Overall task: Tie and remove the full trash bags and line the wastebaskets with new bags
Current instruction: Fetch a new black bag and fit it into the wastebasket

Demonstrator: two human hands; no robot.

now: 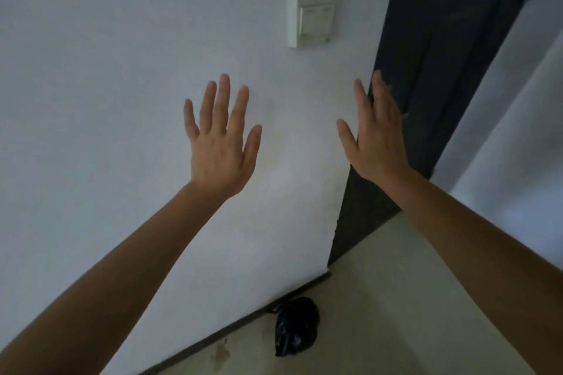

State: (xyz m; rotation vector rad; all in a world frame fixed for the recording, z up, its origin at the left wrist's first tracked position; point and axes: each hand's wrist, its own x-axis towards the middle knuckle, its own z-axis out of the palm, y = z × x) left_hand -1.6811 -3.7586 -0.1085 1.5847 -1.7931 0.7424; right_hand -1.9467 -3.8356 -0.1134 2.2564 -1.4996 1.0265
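While both bare arms reached up in front of the plain white wall point(122, 70), the hands were spread wide and held nothing. The left hand point(221, 143) had its back to the camera, with all five fingers straight and apart. The right hand point(376, 137) was turned more on its edge, its fingers straight and close together, and it stood in front of the edge of the dark door point(441, 55). The two hands were well apart from each other. A small pale square light switch point(312, 17) sat on the wall above and between them. Far below, a small tied black plastic trash bag point(297, 326) lay on the pale floor point(396, 313), just beside the dark strip point(237, 323) at the bottom of the wall. Neither hand was near the bag.
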